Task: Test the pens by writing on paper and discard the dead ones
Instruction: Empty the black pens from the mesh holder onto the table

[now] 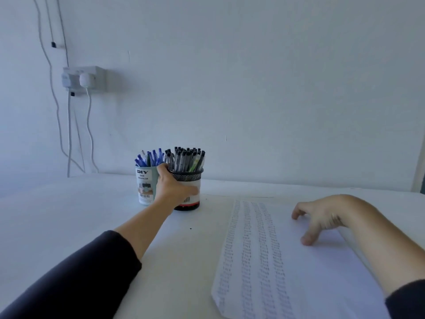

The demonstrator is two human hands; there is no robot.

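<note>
My right hand [322, 217] rests with loosely curled fingers on the paper [287, 261] at the table's near right, holding nothing. Farther back, my left hand [171, 185] wraps the black mesh cup [190, 178]; its upright pens [187, 158] stand just above my fingers, nearer this hand.

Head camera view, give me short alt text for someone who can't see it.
A person's left hand grips a black mesh pen cup beside a pale cup of blue pens on a white table. The right hand rests on a paper sheet covered in columns of scribbles.
</note>
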